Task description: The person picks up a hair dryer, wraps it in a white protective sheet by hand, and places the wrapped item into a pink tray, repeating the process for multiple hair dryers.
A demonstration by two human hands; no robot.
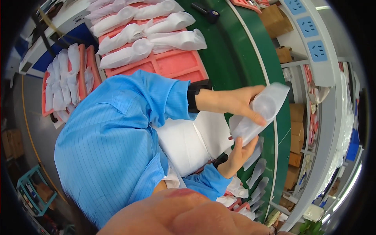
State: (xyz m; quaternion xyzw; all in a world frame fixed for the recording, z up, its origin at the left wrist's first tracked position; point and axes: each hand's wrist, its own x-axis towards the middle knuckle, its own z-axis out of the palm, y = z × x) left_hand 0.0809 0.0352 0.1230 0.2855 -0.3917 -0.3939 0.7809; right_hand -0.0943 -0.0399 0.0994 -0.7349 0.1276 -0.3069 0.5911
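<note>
Over the bench (226, 58), left fingers (256, 116) and right fingers (238, 145) pinch a translucent, bulging pouch (267, 104).

Contents (264, 105) of the cloudy white pouch (246, 127) blurred, perhaps something round

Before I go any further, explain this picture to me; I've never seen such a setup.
There is no machine here: a person works with bare hands. The single picture comes from a wide fisheye camera worn on the head, so straight edges bend. The left hand, with a black wristband, grips a translucent white wrapped piece; the right hand touches its lower end. Beneath is a green table, with more wrapped pieces lower in the view and a black object near the top. At upper left, a pink tray holds white bundles.
</note>
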